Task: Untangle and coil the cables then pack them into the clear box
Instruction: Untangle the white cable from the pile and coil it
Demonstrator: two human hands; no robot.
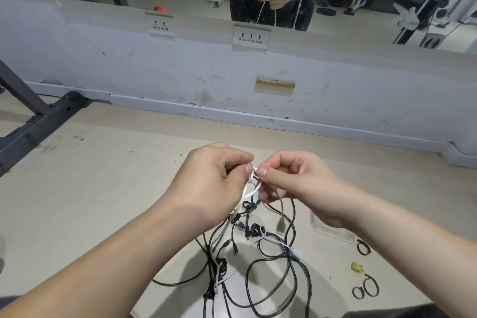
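Observation:
A white cable [251, 190] is pinched between both hands above the floor, looped just below my fingers. My left hand [209, 183] grips it from the left, thumb and forefinger closed. My right hand [296, 183] pinches the same cable from the right, fingertips almost touching the left ones. Beneath hangs and lies a tangle of black cables [271, 266] with several plugs, mixed with thin white ones. The clear box [333, 232] lies on the floor at the right, partly hidden by my right wrist.
Small black cable ties [366, 289] and a yellow scrap [357, 267] lie on the floor at the right. A white wall with sockets [251, 37] and a mirror stands ahead. A dark metal frame [38, 124] reaches in from the left.

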